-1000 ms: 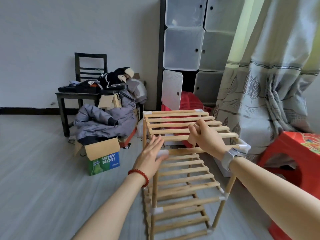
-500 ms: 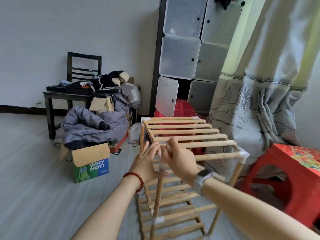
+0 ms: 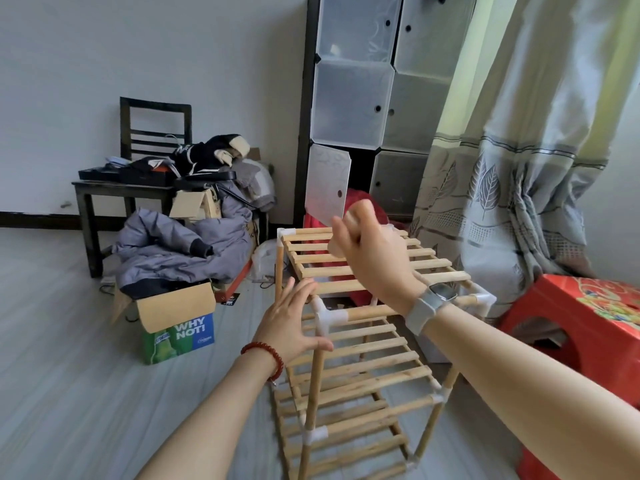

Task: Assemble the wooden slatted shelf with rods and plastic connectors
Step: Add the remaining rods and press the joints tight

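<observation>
The wooden slatted shelf (image 3: pixel 367 344) stands upright on the floor with three slatted tiers, wooden rods as legs and white plastic connectors. My left hand (image 3: pixel 292 323) is flat, fingers straight, against the front-left corner by the top white connector (image 3: pixel 329 318), its thumb at the front-left rod (image 3: pixel 313 382). My right hand (image 3: pixel 370 258) is raised above the top tier as a loose fist with nothing in it; it is slightly blurred. A watch sits on that wrist.
A cardboard box (image 3: pixel 176 323) and a pile of clothes lie left of the shelf, with a dark chair (image 3: pixel 138 174) behind. A cube cabinet (image 3: pixel 367 98) and a curtain (image 3: pixel 519 168) stand behind. A red stool (image 3: pixel 581 327) is at the right.
My right hand has lifted off the front top rod and risen above the top tier, curled into a fist. My left hand stays at the front-left corner. The view moved closer.
</observation>
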Motion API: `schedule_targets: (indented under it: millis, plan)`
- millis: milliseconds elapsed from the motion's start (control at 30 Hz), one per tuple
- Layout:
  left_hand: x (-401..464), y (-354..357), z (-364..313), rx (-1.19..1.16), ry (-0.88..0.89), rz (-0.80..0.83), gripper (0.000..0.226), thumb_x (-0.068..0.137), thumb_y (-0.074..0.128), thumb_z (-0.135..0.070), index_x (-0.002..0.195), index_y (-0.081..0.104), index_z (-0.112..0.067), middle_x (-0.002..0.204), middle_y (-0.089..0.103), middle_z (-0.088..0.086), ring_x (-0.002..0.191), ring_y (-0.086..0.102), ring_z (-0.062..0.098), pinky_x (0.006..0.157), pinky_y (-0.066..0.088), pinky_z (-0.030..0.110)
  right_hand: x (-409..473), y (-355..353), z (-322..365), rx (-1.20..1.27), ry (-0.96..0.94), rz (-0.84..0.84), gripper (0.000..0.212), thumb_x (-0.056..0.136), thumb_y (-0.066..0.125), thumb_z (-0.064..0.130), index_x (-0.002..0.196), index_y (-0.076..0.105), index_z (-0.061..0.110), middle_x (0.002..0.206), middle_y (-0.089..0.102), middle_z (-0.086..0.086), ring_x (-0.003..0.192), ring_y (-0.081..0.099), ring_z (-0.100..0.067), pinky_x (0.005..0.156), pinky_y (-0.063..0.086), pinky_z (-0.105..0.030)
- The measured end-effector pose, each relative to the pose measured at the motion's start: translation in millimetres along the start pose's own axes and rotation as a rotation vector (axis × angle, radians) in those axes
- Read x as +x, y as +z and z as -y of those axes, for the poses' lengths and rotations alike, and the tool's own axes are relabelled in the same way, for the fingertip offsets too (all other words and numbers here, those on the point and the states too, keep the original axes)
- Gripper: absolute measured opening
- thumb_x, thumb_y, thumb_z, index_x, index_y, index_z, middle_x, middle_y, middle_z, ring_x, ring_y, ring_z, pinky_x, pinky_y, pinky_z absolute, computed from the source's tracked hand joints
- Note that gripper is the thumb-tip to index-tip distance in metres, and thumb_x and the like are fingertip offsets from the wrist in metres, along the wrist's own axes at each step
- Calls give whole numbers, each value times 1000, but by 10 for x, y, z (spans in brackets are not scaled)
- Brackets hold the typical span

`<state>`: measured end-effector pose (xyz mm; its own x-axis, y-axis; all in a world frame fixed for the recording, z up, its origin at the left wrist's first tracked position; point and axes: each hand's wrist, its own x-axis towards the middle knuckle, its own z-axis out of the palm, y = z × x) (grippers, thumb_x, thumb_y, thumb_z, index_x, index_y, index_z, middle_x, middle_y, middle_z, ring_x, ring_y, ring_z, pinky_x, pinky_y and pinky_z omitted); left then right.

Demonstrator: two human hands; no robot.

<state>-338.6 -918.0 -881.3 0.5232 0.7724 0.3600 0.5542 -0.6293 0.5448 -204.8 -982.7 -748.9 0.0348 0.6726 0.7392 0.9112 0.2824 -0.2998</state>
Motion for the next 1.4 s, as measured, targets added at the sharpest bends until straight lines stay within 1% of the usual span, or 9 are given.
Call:
schedule_targets:
  millis: [67,167,367,533,667,833,967,1100,1400]
  plan:
    - [4,3,-5,-9,-6,0,109,63,81,-47,148,16,-28,157,9,-14,145,-6,9,116,10,31,-76,-10,1,90,121,-27,27,99,40,33,115,42,11,75,61,-3,63,59,-27,59,47,-38]
    - [8,-6,-16,-39,-25,-31,111,61,84,-42,148,17,-26,156,12,-14,145,-4,9,115,13,31,-597,281,-5,-115,16,324,16,99,40,35,99,36,19,68,57,3,55,54,-21,52,47,-39]
    - [-19,-4,12,-46,-21,6,112,64,81,-42,150,11,-28,153,6,-20,142,-7,4,116,12,34,-193,154,-123,22,17,-37,31,96,40,39,99,41,8,64,59,-3,50,54,-23,47,43,-32]
    - [-222,237,45,-274,-229,2,97,82,66,-45,150,-2,-36,158,5,-12,141,17,11,111,32,39,-573,335,-313,-19,68,226,22,97,44,38,96,34,18,63,51,9,49,47,-8,48,34,-24]
    - [-641,590,257,-221,-334,170,51,94,50,-40,141,38,-24,133,47,-9,119,44,7,97,38,23,-847,189,-461,138,-12,149,35,92,47,42,103,47,9,66,60,3,52,53,-18,49,39,-24]
    - [-791,913,239,-158,-450,273,26,100,39,-33,118,50,-18,112,60,2,104,58,20,86,47,30,-1795,412,-1140,-106,62,547,38,88,35,50,90,43,14,70,60,0,62,59,-27,56,46,-35]
    - [-717,1124,240,-143,-545,166,25,101,35,-32,106,52,-14,103,64,9,88,58,22,74,46,31,-2243,729,-1581,-327,201,777,17,91,43,30,98,47,15,100,50,3,71,51,-24,56,34,-30]
    - [-569,1252,188,-104,-517,47,27,100,36,-31,105,55,-12,98,64,10,84,56,24,69,42,29,-2376,1062,-1812,-326,194,872,48,92,39,22,139,36,28,133,45,2,83,61,-26,57,45,-33]
    - [346,1120,19,-245,-510,-123,27,99,37,-38,81,52,-23,83,69,2,77,66,24,72,55,33,-1736,1222,-2026,-399,161,752,30,100,37,25,129,41,26,130,39,-3,78,63,-28,60,53,-39]
